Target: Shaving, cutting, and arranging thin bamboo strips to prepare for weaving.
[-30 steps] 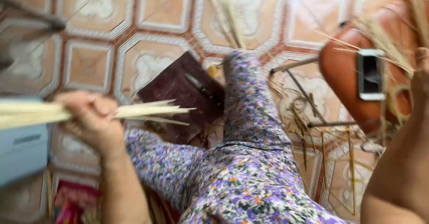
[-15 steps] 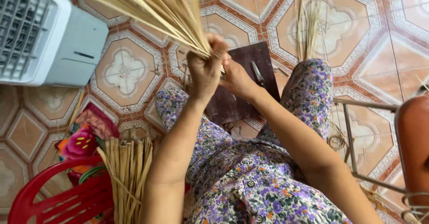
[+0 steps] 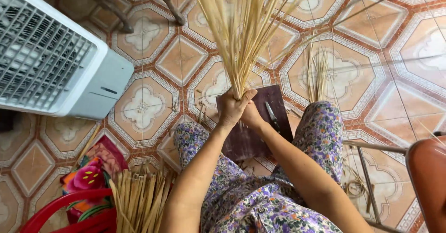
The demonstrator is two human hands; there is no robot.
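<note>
My left hand [image 3: 233, 107] grips the base of a bundle of thin pale straw stalks [image 3: 245, 33], which fan upward and away from me. My right hand [image 3: 253, 116] sits just behind and under the left one, closed against the same bundle's base. Both hands hover over a dark brown board [image 3: 253, 135] lying on the floor between my knees. A small knife [image 3: 272, 116] rests on that board, just right of my hands. My legs in purple floral trousers [image 3: 320, 135] frame the board.
A white fan unit [image 3: 51, 61] stands at the left. A red plastic basket [image 3: 69, 212] with a flowered cloth and a sheaf of flat cane strips [image 3: 139, 200] lies at the lower left. A brown chair seat [image 3: 427, 182] is at the right. More stalks [image 3: 317, 72] stand beyond my right knee.
The view has swung toward the floor ahead. The straw bundle, held sideways in my left hand a second ago, now stands upright with both hands closed at its base.
</note>
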